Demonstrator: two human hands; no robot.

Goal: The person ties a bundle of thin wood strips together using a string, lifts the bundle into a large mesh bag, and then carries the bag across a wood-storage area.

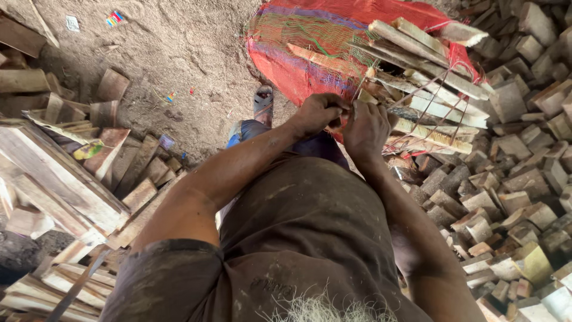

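We see both hands meeting at the mouth of a red mesh sack [298,53] that lies on its side on the sandy ground [179,48]. The left hand [319,113] is curled into a fist at the sack's edge, fingers folded tight around what looks like a bunch of the netting, though the view is too crowded for us to be sure just what is in it. The right hand [366,128] sits touching it, fingers closed narrow and pinched on the thin strings [438,98] that run out across the wood. Split sticks of firewood [426,71] jut from the sack's open end, pale and long, lying roughly side by side and pointing to the right. The strings cross over them.

Under and beyond the sticks we see a big heap of short wood blocks [506,191], filling the right side. On the left lies a stack of flat wooden boards [59,173], with more cut pieces leaning beside it. A foot in a sandal [263,102] stands on the ground just left of the sack. The person's dusty brown shirt [298,238] fills the lower middle.
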